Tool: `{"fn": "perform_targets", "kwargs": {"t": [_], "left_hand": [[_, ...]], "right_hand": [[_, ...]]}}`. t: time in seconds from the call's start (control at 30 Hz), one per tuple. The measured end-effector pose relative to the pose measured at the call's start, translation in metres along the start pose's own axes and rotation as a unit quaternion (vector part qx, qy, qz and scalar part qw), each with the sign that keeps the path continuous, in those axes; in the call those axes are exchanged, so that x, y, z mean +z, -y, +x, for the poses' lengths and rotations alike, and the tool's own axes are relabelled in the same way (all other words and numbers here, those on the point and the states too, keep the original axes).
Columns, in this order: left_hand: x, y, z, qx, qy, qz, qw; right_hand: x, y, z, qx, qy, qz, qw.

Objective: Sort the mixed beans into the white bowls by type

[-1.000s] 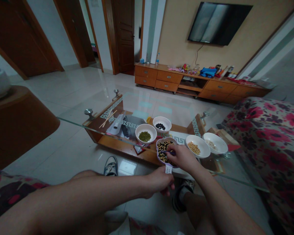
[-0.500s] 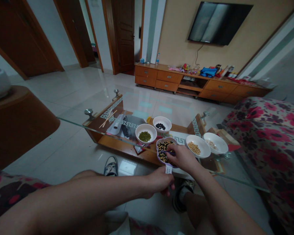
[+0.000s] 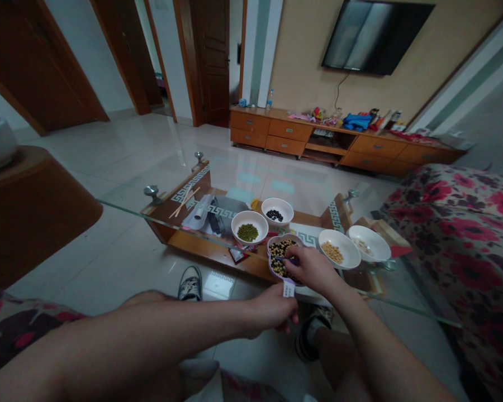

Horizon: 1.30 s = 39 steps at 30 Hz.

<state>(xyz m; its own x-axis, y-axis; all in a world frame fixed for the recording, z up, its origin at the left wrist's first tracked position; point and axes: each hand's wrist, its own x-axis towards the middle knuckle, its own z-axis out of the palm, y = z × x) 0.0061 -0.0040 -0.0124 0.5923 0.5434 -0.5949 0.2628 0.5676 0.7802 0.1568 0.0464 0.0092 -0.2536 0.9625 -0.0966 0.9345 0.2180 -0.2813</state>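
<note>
A purple bowl with a wavy rim [image 3: 269, 262] stands at the near edge of the glass table, filled with mixed black and yellow beans [image 3: 279, 249]. Its short handle [image 3: 289, 288] carries a white label, and my left hand [image 3: 273, 308] is closed around it. Over the bowl, my right hand [image 3: 310, 267] pinches a slim purple utensil [image 3: 292, 261], its tip among the beans; its exact kind is too small to tell. Nearby stand white bowls with green beans [image 3: 247, 233], black beans [image 3: 275, 215] and yellow beans [image 3: 332, 253].
Another white bowl [image 3: 375, 254] with a few pale pieces stands at the right. A pair of wooden chopsticks [image 3: 185, 202] lies at the left of the glass table [image 3: 121, 209]. A flowered sofa [image 3: 452, 218] borders the right side. Beyond is a low wooden cabinet [image 3: 289, 131].
My right hand and the utensil have barely shifted over the beans. My left hand keeps its grip on the handle. The whole view has moved very slightly.
</note>
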Motion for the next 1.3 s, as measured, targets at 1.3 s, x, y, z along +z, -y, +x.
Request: {"fn": "perform_targets", "kwargs": {"t": [1.3], "left_hand": [[0.0010, 0.0049, 0.0022, 0.042, 0.007, 0.028, 0.999]], "right_hand": [[-0.0003, 0.0021, -0.0003, -0.002, 0.003, 0.011, 1.000]]}}
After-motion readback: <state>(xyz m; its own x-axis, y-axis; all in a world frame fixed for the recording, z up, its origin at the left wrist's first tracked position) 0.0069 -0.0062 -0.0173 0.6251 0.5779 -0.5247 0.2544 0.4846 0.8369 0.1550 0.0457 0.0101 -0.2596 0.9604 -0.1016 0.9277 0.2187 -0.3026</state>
